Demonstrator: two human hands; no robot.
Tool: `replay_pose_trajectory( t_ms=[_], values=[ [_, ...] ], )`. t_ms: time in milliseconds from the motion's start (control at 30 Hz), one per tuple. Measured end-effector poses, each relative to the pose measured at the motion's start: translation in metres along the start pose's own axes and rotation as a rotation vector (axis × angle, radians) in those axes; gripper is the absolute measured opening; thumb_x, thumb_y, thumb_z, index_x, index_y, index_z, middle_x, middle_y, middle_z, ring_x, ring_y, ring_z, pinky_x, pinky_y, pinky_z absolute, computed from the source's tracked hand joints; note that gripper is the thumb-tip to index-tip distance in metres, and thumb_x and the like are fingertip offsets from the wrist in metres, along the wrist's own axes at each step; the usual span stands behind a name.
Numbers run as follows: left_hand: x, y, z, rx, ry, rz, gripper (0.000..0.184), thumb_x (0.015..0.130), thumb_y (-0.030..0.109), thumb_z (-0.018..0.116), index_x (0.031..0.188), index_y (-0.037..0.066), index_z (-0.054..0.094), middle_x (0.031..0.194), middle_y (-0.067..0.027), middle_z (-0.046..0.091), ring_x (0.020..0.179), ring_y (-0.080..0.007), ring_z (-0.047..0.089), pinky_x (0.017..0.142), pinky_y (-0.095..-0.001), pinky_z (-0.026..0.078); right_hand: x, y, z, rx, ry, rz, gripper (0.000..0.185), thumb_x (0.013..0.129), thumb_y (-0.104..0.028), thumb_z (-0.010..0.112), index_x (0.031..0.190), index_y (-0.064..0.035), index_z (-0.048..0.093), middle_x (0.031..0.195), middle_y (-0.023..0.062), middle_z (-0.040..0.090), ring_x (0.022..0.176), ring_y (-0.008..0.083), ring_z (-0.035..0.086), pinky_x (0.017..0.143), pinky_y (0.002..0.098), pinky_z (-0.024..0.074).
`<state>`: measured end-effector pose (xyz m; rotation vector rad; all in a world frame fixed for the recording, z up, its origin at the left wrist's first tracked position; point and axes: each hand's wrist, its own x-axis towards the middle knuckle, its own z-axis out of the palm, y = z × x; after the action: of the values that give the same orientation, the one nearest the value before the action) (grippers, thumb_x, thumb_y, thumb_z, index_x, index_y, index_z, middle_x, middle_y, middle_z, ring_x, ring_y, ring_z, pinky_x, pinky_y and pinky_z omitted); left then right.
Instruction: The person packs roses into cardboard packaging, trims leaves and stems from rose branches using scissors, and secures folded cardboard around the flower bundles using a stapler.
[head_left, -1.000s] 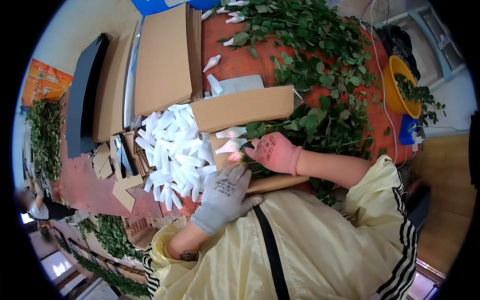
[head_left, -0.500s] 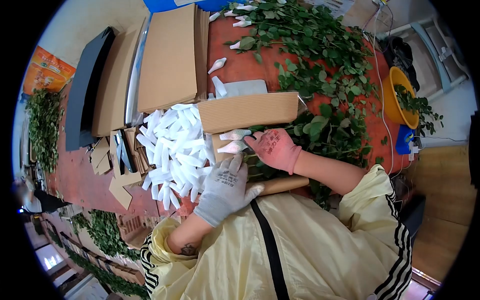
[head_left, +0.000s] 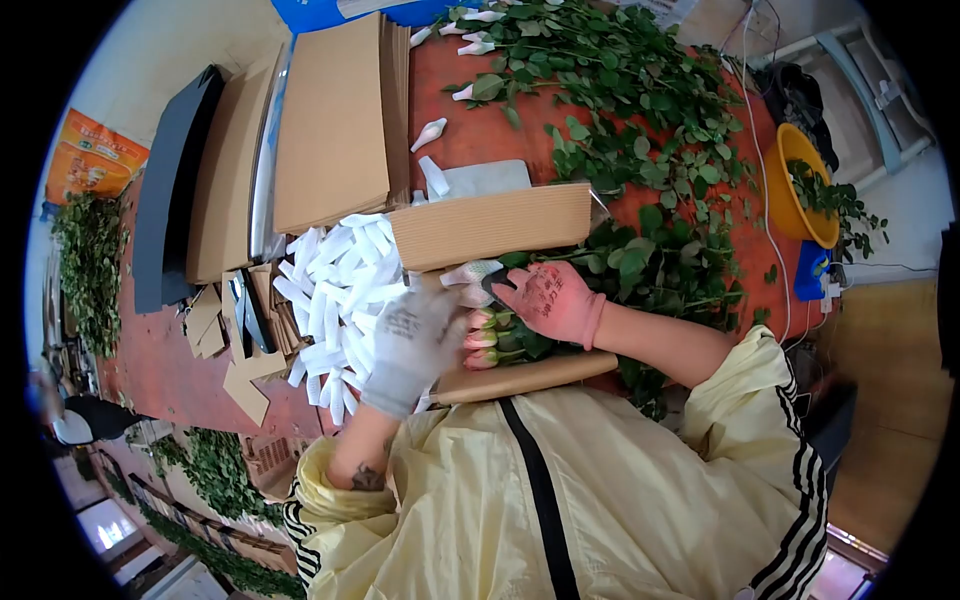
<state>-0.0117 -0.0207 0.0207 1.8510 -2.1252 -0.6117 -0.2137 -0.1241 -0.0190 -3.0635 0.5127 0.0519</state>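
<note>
Perhaps scant room: left hand (head_left: 408, 348) beside roses (head_left: 480, 339)

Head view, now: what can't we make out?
Head view:
- Left hand: blurred; can't tell whether it holds anything.
- Right hand: its own back hides the palm, so any grip is unclear.
- Pink roses: most of their stems hidden among leaves.
- Blue object: cut off by the top edge.
</note>
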Motion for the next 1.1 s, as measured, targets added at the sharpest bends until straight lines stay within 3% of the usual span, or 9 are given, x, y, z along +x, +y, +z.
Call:
replay_pose_trajectory(
  t_ms=[33,233,433,533,600,867,967,1100],
  values=[
    [0.002,-0.008,0.005,-0.035,0.116,-0.066,0.035,0.080,0.027,0.061,0.111,0.009,0.060,0.102,-0.0131,0.061,0.090,-0.0298,0.060,0.079,-0.0399,0.047,0.001,-0.001,0.003,-0.024,-0.010,-0.008,0.037,0.080,-0.018,0.048,0.115,-0.0134,0.059,0.088,0.0055,0.059,0.079,0.0189,0.059,0.069,0.0320,0.0459],
    [0.011,-0.033,0.033,0.084,0.201,0.040,0.027,0.079,0.020,0.063,0.104,0.013,0.063,0.088,-0.0099,0.063,0.077,-0.0287,0.061,0.068,-0.0390,0.049,0.003,0.002,-0.002,0.020,-0.036,0.029,0.039,0.082,-0.017,0.045,0.118,-0.0085,0.057,0.091,0.0075,0.059,0.081,0.0206,0.059,0.071,0.0330,0.0456],
    [0.009,-0.048,0.036,0.028,0.189,0.045,0.028,0.081,0.019,0.061,0.108,0.015,0.064,0.085,-0.0108,0.063,0.076,-0.0296,0.061,0.067,-0.0395,0.049,0.002,0.009,0.010,0.044,0.006,0.014,0.032,0.089,-0.015,0.039,0.117,-0.0086,0.053,0.088,0.0105,0.058,0.077,0.0239,0.059,0.064,0.0349,0.0454],
    [0.008,-0.051,0.037,0.019,0.204,0.053,0.030,0.081,0.017,0.061,0.111,0.017,0.064,0.085,-0.0109,0.063,0.077,-0.0295,0.061,0.068,-0.0392,0.049,0.002,0.009,0.012,0.065,-0.027,-0.001,0.034,0.089,-0.015,0.039,0.120,-0.0083,0.051,0.089,0.0113,0.058,0.079,0.0238,0.060,0.066,0.0353,0.0458],
    [0.006,-0.052,0.036,0.012,0.186,0.045,0.030,0.081,0.017,0.061,0.111,0.017,0.064,0.084,-0.0108,0.063,0.077,-0.0293,0.061,0.068,-0.0391,0.048,0.002,0.007,0.007,0.039,-0.122,0.018,0.046,0.083,-0.016,0.042,0.128,-0.0087,0.049,0.097,0.0099,0.057,0.084,0.0221,0.058,0.073,0.0337,0.0454],
    [-0.001,-0.059,0.026,0.045,0.187,0.037,0.026,0.078,0.015,0.064,0.104,0.013,0.064,0.081,-0.0100,0.062,0.075,-0.0294,0.060,0.065,-0.0395,0.047,0.006,0.005,-0.005,0.079,-0.158,0.029,0.044,0.086,-0.016,0.039,0.129,-0.0090,0.047,0.095,0.0105,0.057,0.084,0.0233,0.060,0.073,0.0350,0.0465],
    [-0.010,-0.076,0.024,0.056,0.203,-0.017,0.024,0.079,0.015,0.064,0.102,0.010,0.063,0.082,-0.0105,0.063,0.074,-0.0294,0.060,0.066,-0.0390,0.048,0.003,0.006,0.000,0.077,-0.123,0.027,0.040,0.088,-0.016,0.038,0.127,-0.0082,0.048,0.092,0.0102,0.058,0.082,0.0233,0.062,0.070,0.0350,0.0478],
    [-0.038,-0.089,0.003,0.107,0.240,-0.392,0.030,0.080,0.018,0.063,0.106,0.003,0.061,0.100,-0.0154,0.064,0.087,-0.0320,0.062,0.078,-0.0402,0.049,0.003,0.007,-0.008,0.075,-0.118,0.017,0.037,0.088,-0.015,0.039,0.123,-0.0085,0.050,0.089,0.0097,0.059,0.080,0.0220,0.061,0.067,0.0337,0.0477]
  ],
)
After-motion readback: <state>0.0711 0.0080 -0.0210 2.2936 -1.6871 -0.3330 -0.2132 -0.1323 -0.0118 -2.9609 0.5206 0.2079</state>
